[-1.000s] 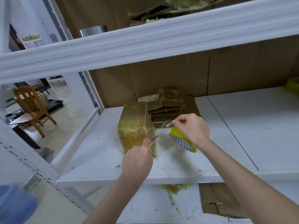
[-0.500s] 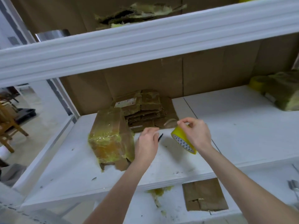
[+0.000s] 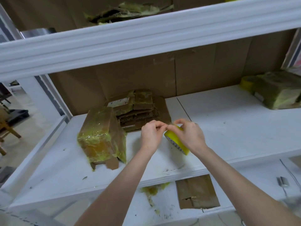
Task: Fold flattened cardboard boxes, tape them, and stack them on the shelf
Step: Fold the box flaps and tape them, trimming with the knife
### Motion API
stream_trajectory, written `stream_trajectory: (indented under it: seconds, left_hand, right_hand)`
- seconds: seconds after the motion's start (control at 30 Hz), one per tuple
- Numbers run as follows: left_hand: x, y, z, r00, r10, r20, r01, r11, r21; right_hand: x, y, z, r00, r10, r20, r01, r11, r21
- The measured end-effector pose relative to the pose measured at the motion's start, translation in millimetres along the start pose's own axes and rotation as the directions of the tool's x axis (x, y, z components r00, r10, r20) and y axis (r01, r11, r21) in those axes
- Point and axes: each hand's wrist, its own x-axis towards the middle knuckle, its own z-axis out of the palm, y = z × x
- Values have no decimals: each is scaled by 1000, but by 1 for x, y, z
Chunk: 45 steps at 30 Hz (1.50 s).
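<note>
Left hand (image 3: 150, 136) moved off box (image 3: 101, 136), pinches tape roll (image 3: 176, 141).

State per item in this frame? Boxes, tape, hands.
Near box: folded, taped, upright on shelf, one flap sticking out below.
Flat stack: unfolded, lying behind it.
Tape roll: held on edge.
Right hand: grips the roll.
Left hand: pinches at the roll's top edge.
Far box: taped, lying at right.
</note>
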Motion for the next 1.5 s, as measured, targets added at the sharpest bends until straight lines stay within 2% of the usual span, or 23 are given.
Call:
stream_trajectory:
  seconds: [0.07,0.1,0.17,0.2,0.27,0.33,0.4,0.47,0.53,0.6,0.67,0.7,0.77,0.8,0.87,0.93,0.97,1.03,1.13,1.2,1.3,1.4,1.5]
  left_hand:
    - [-2,-2,-1,1000,-16,-24,15,999,-42]
    - [-4,-4,-3,999,-32,-23,31,997,-64]
    - [-9,-5,-4,999,-37,-21,36,998,-41]
    - [-11,-5,-4,999,-31,-17,31,999,22]
    - [-14,-6,-7,999,-37,38,26,966,256]
    - [-17,-7,-15,992,-77,100,19,875,484]
    - [-24,-11,-26,993,-76,91,15,844,535]
    - [-34,-13,-34,997,29,65,-57,865,499]
    - [-44,-15,-41,988,154,33,-153,892,426]
    - [-50,-19,-53,973,229,-20,-206,909,363]
    - [-56,-31,-72,954,292,-64,-253,903,348]
    - [-60,-38,-85,943,322,-80,-278,899,339]
    - [-71,-54,-117,924,356,-140,-304,906,294]
    - [-76,-62,-133,920,339,-198,-287,925,249]
    - [-82,-77,-162,912,189,-363,-164,981,99]
    - [-82,-91,-181,877,10,-481,-34,999,-40]
    - [-81,-96,-186,869,-14,-495,-7,999,-40]
    - [-78,-105,-190,893,47,-448,-12,997,81]
    - [-71,-113,-188,926,134,-353,-54,972,228]
    - [-62,-111,-185,953,115,-279,-46,969,243]
    - [-51,-110,-179,975,101,-200,-49,966,252]
    - [-44,-116,-183,979,75,-187,-37,979,199]
    - [-36,-122,-191,989,27,-144,-5,989,150]
  right_hand:
    - [4,2,-4,994,64,88,-81,977,200]
    - [6,5,-5,991,43,123,-71,970,233]
    - [8,10,-3,986,-55,156,29,986,163]
    - [7,13,0,985,-91,149,72,989,126]
    - [3,14,7,984,-132,121,125,990,68]
    - [-2,17,17,981,-174,81,179,982,-59]
    - [-7,23,26,976,-217,37,220,962,-162]
    - [-8,30,36,966,-257,39,260,946,-196]
    - [-7,31,49,953,-285,101,301,925,-233]
    - [-5,29,62,956,-245,163,284,915,-286]
    - [-4,24,71,969,-158,190,206,941,-269]
    - [-6,21,75,977,-133,168,170,958,-232]
    - [-11,8,79,987,-155,31,158,979,-133]
    - [-15,-3,81,981,-184,-55,180,981,-74]
    - [-29,-38,85,946,-260,-193,277,959,67]
    - [-49,-80,94,923,-330,-196,365,912,187]
    - [-58,-97,103,916,-373,-150,398,895,201]
    - [-72,-120,120,903,-425,-65,429,890,156]
    - [-75,-139,128,919,-372,-129,389,911,140]
    - [-74,-149,133,919,-380,-102,389,917,84]
    - [-74,-164,147,944,-329,28,329,944,-14]
    - [-67,-167,158,972,-235,21,233,969,83]
    - [-59,-167,162,986,-133,97,120,984,132]
